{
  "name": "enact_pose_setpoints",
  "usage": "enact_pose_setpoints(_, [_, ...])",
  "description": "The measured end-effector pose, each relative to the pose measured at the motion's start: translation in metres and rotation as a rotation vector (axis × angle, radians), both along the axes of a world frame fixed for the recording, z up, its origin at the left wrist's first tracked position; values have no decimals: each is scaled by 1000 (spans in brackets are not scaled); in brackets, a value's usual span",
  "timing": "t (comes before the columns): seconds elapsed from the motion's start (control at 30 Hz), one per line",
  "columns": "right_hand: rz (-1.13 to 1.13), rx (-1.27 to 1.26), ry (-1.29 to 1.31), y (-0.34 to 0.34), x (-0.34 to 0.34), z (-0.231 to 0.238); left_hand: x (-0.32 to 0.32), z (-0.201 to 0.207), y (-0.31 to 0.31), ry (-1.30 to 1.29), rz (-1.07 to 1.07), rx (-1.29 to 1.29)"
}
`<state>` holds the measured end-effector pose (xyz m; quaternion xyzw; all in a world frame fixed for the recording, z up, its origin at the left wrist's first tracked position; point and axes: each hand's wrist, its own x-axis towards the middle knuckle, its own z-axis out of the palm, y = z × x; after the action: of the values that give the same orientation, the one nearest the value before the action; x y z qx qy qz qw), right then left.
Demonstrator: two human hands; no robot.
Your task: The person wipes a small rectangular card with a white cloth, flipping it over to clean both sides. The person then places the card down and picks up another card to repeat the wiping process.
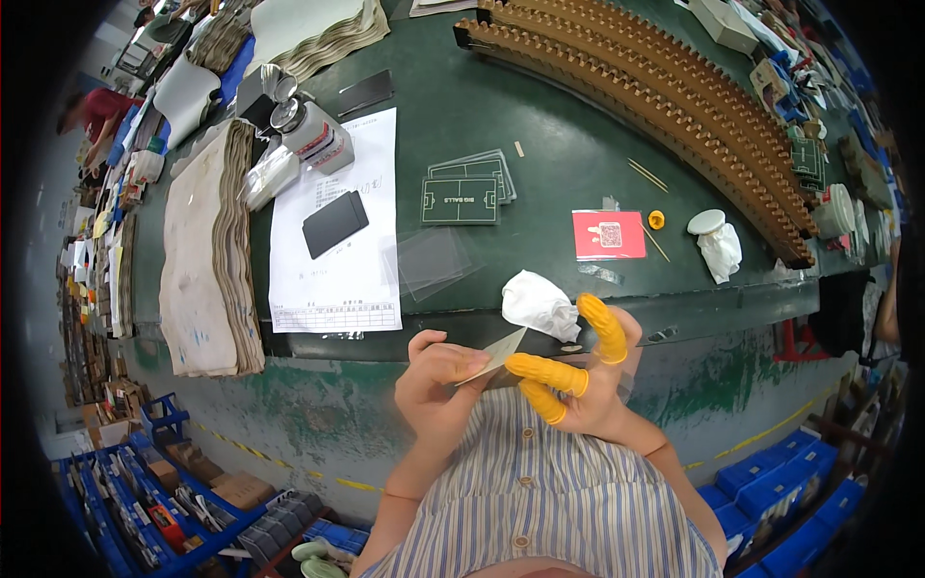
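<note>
Left hand pinches the thin card just near-left of the white cloth, right hand open near-right of it, so card could bend if a yellow finger cover snags its edge.

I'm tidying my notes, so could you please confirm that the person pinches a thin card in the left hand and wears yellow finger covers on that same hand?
Not quite: the yellow finger covers are on the right hand, as the head view shows. The left hand does pinch the thin card.
</note>
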<state>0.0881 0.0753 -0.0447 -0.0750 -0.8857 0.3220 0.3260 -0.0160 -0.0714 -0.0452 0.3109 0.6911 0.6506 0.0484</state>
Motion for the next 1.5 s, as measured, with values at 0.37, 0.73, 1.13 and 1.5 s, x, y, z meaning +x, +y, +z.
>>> enact_pose_setpoints(0.37, [76, -107, 46, 2, -6, 6, 0, -4, 3, -81, 4, 42])
enact_pose_setpoints(0.73, [121, -138, 32, -1, -7, 6, 0, -8, 1, -134, 4, 84])
enact_pose_setpoints(1.13, [154, -111, 4, -4, -6, 7, 1, -9, 3, -183, -23, 124])
enact_pose_setpoints(1.5, [-13, -232, -21, 11, 0, 7, 1, -23, 7, -351, -33, 357])
